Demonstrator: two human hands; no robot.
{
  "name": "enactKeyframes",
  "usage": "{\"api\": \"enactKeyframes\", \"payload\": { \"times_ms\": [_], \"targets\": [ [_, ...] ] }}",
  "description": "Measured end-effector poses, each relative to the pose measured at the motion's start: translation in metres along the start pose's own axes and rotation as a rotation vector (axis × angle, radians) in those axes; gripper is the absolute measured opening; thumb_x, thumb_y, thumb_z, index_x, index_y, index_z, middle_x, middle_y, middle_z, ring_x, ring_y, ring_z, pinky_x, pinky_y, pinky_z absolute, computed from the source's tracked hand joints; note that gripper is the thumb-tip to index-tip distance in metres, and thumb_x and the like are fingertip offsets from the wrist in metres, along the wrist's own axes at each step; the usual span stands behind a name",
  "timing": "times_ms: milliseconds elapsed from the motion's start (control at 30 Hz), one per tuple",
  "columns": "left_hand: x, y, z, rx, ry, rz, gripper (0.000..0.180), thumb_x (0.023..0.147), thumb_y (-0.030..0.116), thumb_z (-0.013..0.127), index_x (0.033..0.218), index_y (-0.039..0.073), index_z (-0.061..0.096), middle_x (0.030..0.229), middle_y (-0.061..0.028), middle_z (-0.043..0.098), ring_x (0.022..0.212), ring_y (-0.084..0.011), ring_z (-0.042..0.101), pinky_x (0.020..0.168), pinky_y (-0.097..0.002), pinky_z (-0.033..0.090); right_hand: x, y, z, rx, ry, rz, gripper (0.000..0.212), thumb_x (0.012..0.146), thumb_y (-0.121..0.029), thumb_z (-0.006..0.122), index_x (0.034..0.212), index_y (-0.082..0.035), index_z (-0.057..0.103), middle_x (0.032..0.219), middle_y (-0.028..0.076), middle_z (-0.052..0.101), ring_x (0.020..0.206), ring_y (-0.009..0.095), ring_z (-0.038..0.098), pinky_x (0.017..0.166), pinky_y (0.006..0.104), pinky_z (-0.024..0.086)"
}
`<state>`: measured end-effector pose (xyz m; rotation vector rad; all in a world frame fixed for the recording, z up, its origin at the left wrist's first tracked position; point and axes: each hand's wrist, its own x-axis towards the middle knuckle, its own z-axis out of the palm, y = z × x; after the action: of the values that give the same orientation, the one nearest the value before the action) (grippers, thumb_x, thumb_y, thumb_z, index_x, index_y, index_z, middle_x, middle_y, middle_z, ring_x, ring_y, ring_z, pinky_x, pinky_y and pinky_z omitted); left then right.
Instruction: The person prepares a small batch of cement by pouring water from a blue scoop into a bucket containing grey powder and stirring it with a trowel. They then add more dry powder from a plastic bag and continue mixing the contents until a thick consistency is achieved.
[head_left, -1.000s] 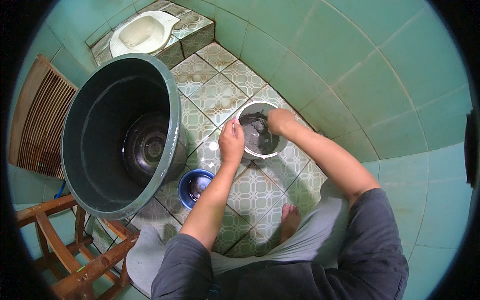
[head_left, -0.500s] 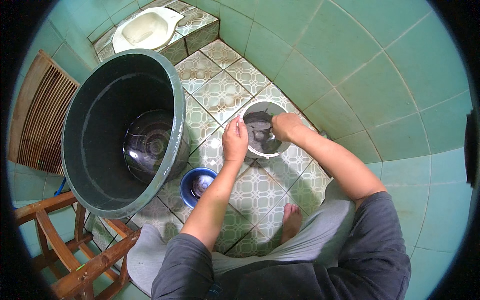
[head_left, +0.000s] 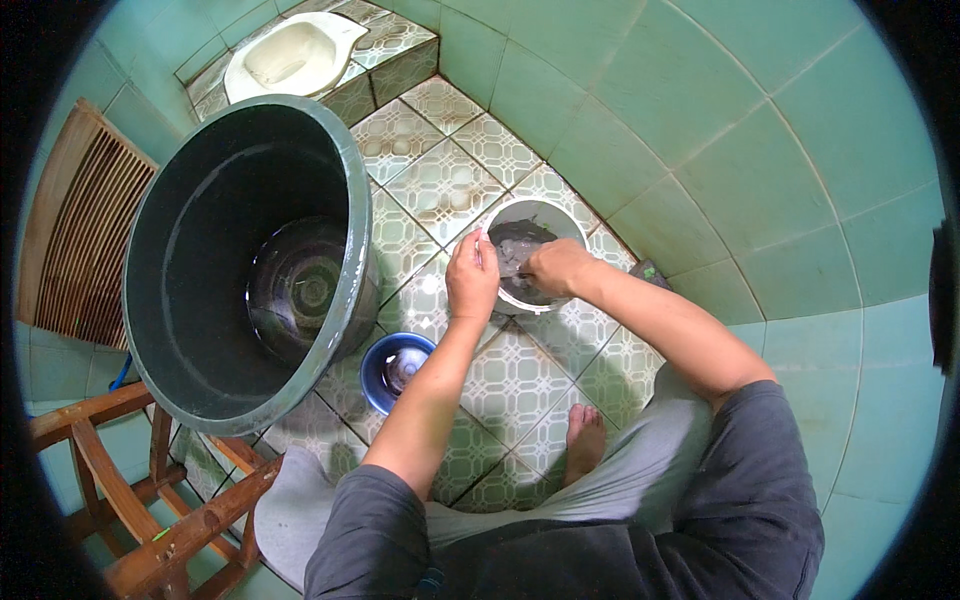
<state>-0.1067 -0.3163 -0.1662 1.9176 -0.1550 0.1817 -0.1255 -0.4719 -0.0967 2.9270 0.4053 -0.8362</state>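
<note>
A white bucket [head_left: 542,210] stands on the tiled floor in front of me, with dark grey, wet-looking stuff [head_left: 515,232] inside it. My left hand [head_left: 472,275] grips the bucket's left rim, its fingers closed there. Inside the bucket's right half is my right hand [head_left: 560,268], fingers curled and pointing down into the grey stuff. A paler grey patch [head_left: 512,256] shows beside its fingertips; whether that is a tool or the stuff itself is unclear. Whatever the right fingers hold is hidden.
To the left stands a large dark tub [head_left: 362,200] with some water at its bottom. A small blue bowl [head_left: 371,385] sits by my left forearm. Around are a wooden stool [head_left: 190,500], a slatted wooden board [head_left: 80,220], a squat toilet [head_left: 340,35] and a dark object [head_left: 648,273] by the wall.
My right hand has shifted slightly left and toward me within the bucket. The dark object by the wall shows more now. My left hand stays at the rim.
</note>
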Motion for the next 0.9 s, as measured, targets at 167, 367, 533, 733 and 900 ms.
{"api": "enactKeyframes", "payload": {
  "times_ms": [167, 367, 533, 733, 900],
  "targets": [
    [-0.002, -0.002, -0.001, 0.052, 0.030, 0.040, 0.029, 0.095, 0.023, 0.052, 0.108, 0.001, 0.064, 0.102, -0.0211, 0.066, 0.092, -0.0377, 0.063, 0.080, -0.0429, 0.051, -0.016, 0.005, -0.032, -0.160, -0.142, 0.192, 0.024, 0.077, -0.020, 0.064, 0.097, -0.010, 0.073, 0.100, 0.012, 0.072, 0.094, 0.028, 0.069, 0.078, 0.0397, 0.056],
    [-0.001, -0.002, 0.002, 0.071, 0.024, 0.032, 0.029, 0.095, 0.024, 0.050, 0.107, 0.002, 0.064, 0.100, -0.0200, 0.066, 0.089, -0.0374, 0.064, 0.077, -0.0434, 0.051, 0.005, 0.022, -0.026, -0.184, 0.067, 0.268, 0.020, 0.078, -0.018, 0.063, 0.092, -0.008, 0.074, 0.096, 0.011, 0.072, 0.090, 0.027, 0.070, 0.076, 0.0385, 0.055],
    [-0.003, 0.004, 0.003, 0.083, 0.015, 0.022, 0.028, 0.095, 0.023, 0.050, 0.108, 0.002, 0.064, 0.100, -0.0192, 0.066, 0.089, -0.0370, 0.064, 0.077, -0.0437, 0.051, 0.018, 0.018, -0.004, -0.188, 0.041, 0.274, 0.021, 0.077, -0.019, 0.064, 0.091, -0.009, 0.075, 0.096, 0.011, 0.072, 0.093, 0.027, 0.070, 0.077, 0.0374, 0.055],
    [-0.005, 0.002, 0.004, 0.096, 0.082, 0.060, 0.027, 0.095, 0.022, 0.050, 0.108, 0.002, 0.064, 0.101, -0.0177, 0.066, 0.089, -0.0369, 0.063, 0.077, -0.0436, 0.051, 0.007, 0.004, -0.007, 0.004, -0.148, 0.304, 0.024, 0.078, -0.017, 0.059, 0.093, -0.007, 0.074, 0.097, 0.015, 0.072, 0.092, 0.028, 0.070, 0.075, 0.0362, 0.055],
    [-0.005, 0.003, 0.008, 0.087, 0.103, 0.059, 0.027, 0.095, 0.021, 0.050, 0.107, 0.002, 0.064, 0.101, -0.0162, 0.066, 0.090, -0.0359, 0.064, 0.077, -0.0434, 0.051, 0.009, 0.008, 0.005, 0.466, -0.416, 0.330, 0.024, 0.078, -0.010, 0.051, 0.068, 0.003, 0.069, 0.072, 0.017, 0.068, 0.056, 0.027, 0.065, 0.051, 0.0387, 0.052]
  ]
}}
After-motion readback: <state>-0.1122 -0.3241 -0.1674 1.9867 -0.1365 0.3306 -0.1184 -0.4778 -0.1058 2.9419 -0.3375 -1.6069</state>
